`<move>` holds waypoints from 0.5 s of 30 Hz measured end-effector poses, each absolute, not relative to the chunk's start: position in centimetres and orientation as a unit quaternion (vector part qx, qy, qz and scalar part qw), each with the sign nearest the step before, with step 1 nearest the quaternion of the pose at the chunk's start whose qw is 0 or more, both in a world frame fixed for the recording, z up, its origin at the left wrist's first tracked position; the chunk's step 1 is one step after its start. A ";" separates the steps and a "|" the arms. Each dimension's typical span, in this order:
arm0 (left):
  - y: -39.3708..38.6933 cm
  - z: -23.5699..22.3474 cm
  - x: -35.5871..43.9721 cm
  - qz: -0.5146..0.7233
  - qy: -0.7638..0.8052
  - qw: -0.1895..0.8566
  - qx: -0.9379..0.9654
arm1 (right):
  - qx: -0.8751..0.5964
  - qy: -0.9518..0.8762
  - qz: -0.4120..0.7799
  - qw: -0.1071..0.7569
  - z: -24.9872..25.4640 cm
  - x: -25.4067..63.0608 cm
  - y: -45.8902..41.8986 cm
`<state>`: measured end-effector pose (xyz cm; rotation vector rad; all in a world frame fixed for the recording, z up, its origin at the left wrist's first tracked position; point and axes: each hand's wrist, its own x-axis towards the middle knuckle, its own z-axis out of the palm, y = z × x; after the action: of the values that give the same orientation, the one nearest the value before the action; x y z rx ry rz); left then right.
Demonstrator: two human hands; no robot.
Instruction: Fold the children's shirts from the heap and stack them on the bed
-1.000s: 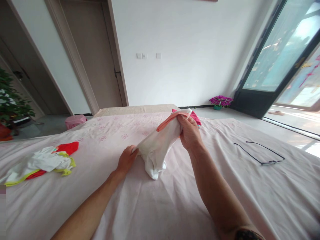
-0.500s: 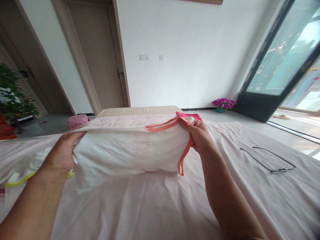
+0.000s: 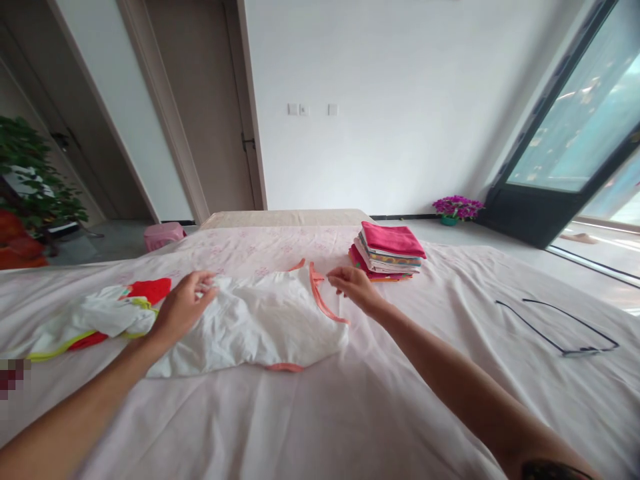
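A white sleeveless top (image 3: 270, 313) with orange-pink trim and straps lies spread, somewhat wrinkled, on the bed. My left hand (image 3: 187, 303) is over its left end, fingers bent with a gap between them and the thumb. Beside the trimmed right end, my right hand (image 3: 353, 287) hovers near a strap, its fingers loosely curled and nothing visible in them. Just behind my right hand stands a stack of folded clothes (image 3: 393, 250), pink-red on top. Left of my left hand lies a crumpled white garment (image 3: 95, 313) with yellow edging and red parts.
Black-framed eyeglasses (image 3: 563, 333) lie on the right of the pale pink bedsheet (image 3: 450, 400). Beyond the bed are a pink stool (image 3: 164, 235), a pot of purple flowers (image 3: 457, 207), and a leafy plant (image 3: 35, 173) at the left.
The white top has come down from between my raised hands and now lies on the bed. Both hands have let go and moved closer together. The folded stack now shows fully.
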<state>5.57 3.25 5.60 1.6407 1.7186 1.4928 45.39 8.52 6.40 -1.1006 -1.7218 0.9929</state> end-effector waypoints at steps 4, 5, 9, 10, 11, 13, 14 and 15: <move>-2.1 2.3 3.7 0.331 0.597 0.206 0.701 | -0.376 -0.800 0.380 0.274 4.7 46.4 2.7; -3.1 1.9 3.1 0.288 0.590 0.198 0.728 | -0.351 -0.833 0.357 0.236 4.7 46.7 1.7; -5.5 1.1 0.6 0.188 0.571 0.143 0.786 | -0.271 -0.929 0.200 0.153 4.7 46.9 -0.5; -5.7 0.8 0.0 0.179 0.569 0.131 0.792 | -0.267 -0.938 0.165 0.144 4.5 46.7 -0.5; -5.7 0.5 -0.5 0.172 0.566 0.119 0.798 | -0.273 -0.943 0.133 0.135 4.3 46.4 -0.4; -5.5 -0.2 -1.2 0.172 0.558 0.087 0.807 | -0.295 -0.946 0.075 0.110 3.8 45.7 0.1; -5.3 -0.4 -1.4 0.177 0.555 0.068 0.810 | -0.312 -0.943 0.052 0.100 3.6 45.2 0.4; -5.0 -0.5 -1.5 0.183 0.556 0.051 0.809 | -0.331 -0.938 0.038 0.095 3.5 44.8 0.8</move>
<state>-1.54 -5.00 -0.54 2.4625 1.6937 0.5576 44.82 0.82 3.46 -0.9805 -2.7810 0.1117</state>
